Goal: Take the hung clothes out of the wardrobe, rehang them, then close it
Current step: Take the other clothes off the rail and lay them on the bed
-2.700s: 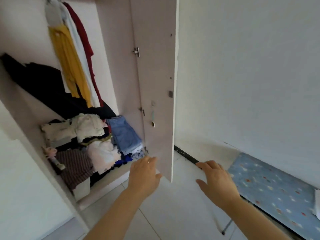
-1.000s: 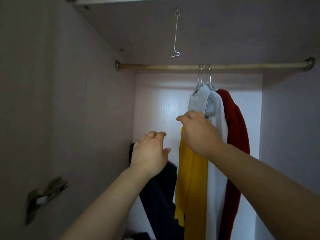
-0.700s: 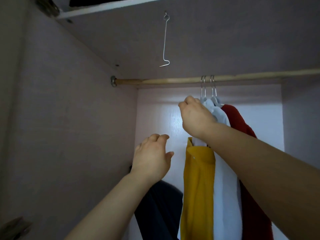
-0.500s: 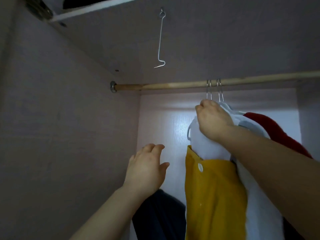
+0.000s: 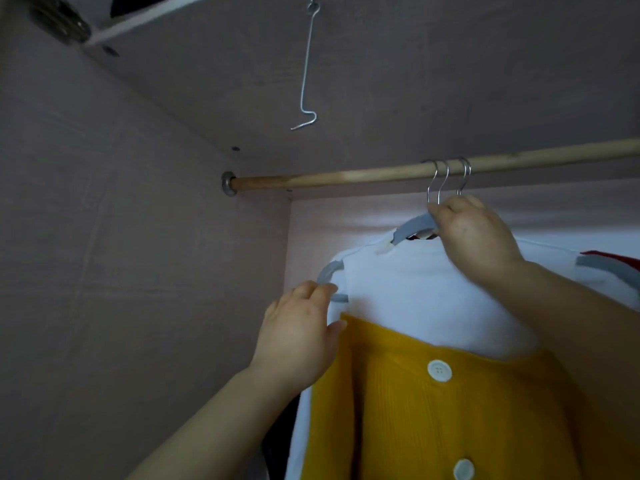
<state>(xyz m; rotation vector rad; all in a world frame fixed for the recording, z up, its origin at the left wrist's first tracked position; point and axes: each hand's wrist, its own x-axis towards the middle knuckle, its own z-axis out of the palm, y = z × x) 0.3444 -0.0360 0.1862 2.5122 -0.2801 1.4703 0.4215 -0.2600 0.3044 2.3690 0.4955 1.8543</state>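
Grips the grey hanger (image 5: 414,226) at its neck with the right hand (image 5: 474,237), at 1 o'clock, just below the steel hooks (image 5: 437,183) seated on the wooden rail (image 5: 346,176). Pinches the white garment (image 5: 415,292) by its shoulder, at the hanger's end, with the left hand (image 5: 301,334), at 7 o'clock from the right hand. Finds the yellow cardigan (image 5: 433,420) at 5 o'clock, hanging over the white garment's front. Shows a red garment (image 5: 620,258) at 3 o'clock.

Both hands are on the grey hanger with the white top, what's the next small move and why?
Probably lift the grey hanger until its hook clears the wooden rod: the hook sits on the rod, the right hand grips just below it, the left hand holds the shoulder end.
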